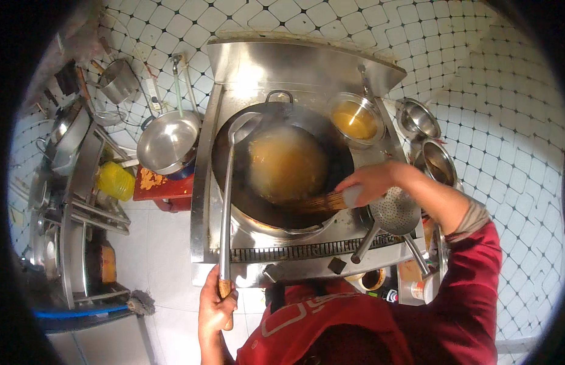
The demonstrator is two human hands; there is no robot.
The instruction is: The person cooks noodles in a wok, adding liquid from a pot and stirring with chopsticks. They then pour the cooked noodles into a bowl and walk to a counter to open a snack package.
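Note:
My left hand (216,299) grips the wooden end of a long steel ladle (226,196) in front of the stove. The ladle's bowl rests by the far left rim of a black wok (232,191). In my right hand (376,180) is the pale handle of a bamboo wok brush (316,204). Its bristles reach into the wok at the near right side. Cloudy yellow-brown liquid (287,164) fills the wok's bottom, and steam blurs its surface. Partly under my right forearm lies a perforated steel strainer (396,210).
A steel bowl of yellow liquid (360,121) stands on the stove's back right. Metal bowls (419,119) stand at the right. Left of the stove are a steel pan (168,141), a red stool (164,194), a yellow plastic jug (116,181) and a shelf rack (79,205).

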